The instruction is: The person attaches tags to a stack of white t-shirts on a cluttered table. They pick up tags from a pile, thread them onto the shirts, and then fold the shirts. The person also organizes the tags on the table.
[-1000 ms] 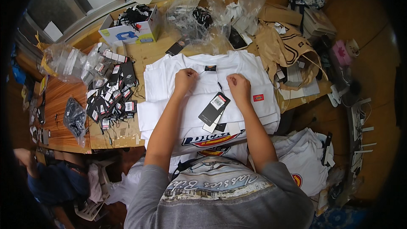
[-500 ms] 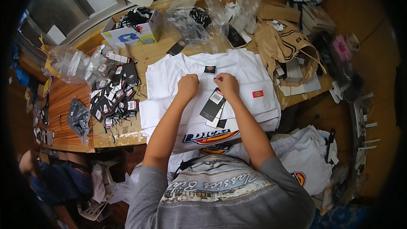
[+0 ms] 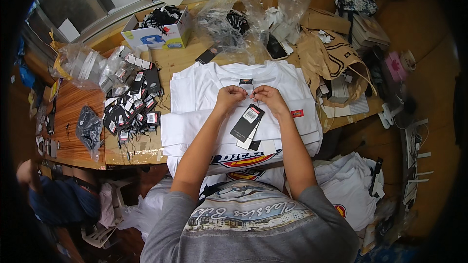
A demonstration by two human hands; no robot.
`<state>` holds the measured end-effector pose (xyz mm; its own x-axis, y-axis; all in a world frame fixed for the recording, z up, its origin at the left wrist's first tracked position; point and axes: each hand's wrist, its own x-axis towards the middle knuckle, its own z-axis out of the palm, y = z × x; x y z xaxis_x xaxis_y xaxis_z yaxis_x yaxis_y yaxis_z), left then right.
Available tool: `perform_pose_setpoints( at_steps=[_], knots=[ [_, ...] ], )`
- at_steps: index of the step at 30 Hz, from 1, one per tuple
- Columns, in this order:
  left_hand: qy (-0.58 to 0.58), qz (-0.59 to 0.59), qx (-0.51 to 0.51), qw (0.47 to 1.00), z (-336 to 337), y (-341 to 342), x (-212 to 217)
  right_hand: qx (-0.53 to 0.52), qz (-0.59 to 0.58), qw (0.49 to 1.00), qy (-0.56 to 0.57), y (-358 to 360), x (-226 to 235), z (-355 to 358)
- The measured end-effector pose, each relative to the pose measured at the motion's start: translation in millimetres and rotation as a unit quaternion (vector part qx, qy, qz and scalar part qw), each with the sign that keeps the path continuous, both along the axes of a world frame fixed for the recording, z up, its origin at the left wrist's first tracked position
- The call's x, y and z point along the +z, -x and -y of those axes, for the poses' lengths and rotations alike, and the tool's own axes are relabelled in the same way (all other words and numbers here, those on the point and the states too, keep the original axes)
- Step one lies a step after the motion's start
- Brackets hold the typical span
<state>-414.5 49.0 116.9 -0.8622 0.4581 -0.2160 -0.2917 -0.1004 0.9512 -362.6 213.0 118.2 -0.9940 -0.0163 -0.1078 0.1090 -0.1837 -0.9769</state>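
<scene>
A stack of folded white T-shirts (image 3: pixel 190 126) lies on the table before me. At the top shirt's collar, beside the black neck label (image 3: pixel 245 82), my left hand (image 3: pixel 230 98) and my right hand (image 3: pixel 271 99) are nearly fingertip to fingertip. Both pinch the thin dark string of a hang tag (image 3: pixel 247 120). This black tag, with a white barcode sticker, lies tilted on the shirt below my fingers, over white and black cards. To the right of it a small red patch (image 3: pixel 297 113) shows on the shirt.
Many loose black tags (image 3: pixel 131 112) are heaped on the left, beside clear plastic bags (image 3: pixel 80 70). A box (image 3: pixel 158 34) of black strings stands behind. Further right are a phone (image 3: pixel 276 47) and a tan bag (image 3: pixel 331 56). More white shirts (image 3: pixel 348 190) lie lower right. Another person's leg (image 3: pixel 63 199) shows lower left.
My hands have come closer together, fingertips now meeting at the string below the neck label. Before, they were further apart, near either side of the label. The view has shifted slightly.
</scene>
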Motion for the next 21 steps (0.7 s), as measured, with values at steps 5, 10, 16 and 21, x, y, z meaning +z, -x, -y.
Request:
perform_pose_setpoints(
  at_steps=[5,10,16,21],
  knots=[
    [-0.032,-0.030,0.036,0.998,-7.7,-4.5,-11.8,-0.041,0.014,0.995,-0.092,1.9,-6.7,9.7],
    [-0.038,-0.046,0.071,0.996,-11.7,-5.9,-17.4,-0.081,0.021,0.988,-0.129,1.7,-4.8,16.1],
    [-0.043,-0.057,0.099,0.992,-14.0,-8.1,-20.0,-0.073,0.038,0.986,-0.144,0.5,-2.6,16.6],
    [-0.065,-0.076,0.099,0.990,-16.3,-9.2,-19.9,-0.079,0.043,0.983,-0.162,0.6,-3.2,18.2]
  ],
)
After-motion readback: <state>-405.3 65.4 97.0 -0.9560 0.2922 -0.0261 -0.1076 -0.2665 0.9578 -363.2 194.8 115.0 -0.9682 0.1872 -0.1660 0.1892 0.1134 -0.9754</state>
